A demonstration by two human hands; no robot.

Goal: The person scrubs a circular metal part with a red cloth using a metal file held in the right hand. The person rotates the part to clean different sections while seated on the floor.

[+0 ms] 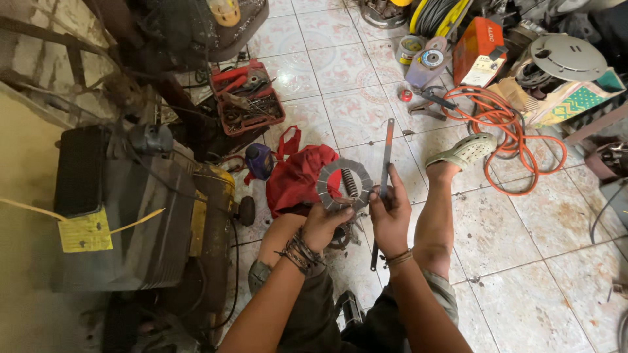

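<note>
My left hand (322, 225) holds up a grey ring-shaped friction disc (330, 176) by its lower edge. A coil spring (349, 182) shows inside the ring's opening. My right hand (390, 218) pinches the disc's right edge, close to a long flat metal bar (387, 153) that runs up past my fingers and down below my wrist. Whether that hand also grips the bar is unclear. Both wrists wear bracelets. My knees are drawn up below the hands.
A motorcycle (150, 216) stands at left. A red cloth bag (297, 176) and a blue can (260, 160) lie behind the disc. A red tool tray (247, 98), an orange cable (504, 131), an orange box (477, 52) and my sandalled foot (466, 151) are on the tiled floor.
</note>
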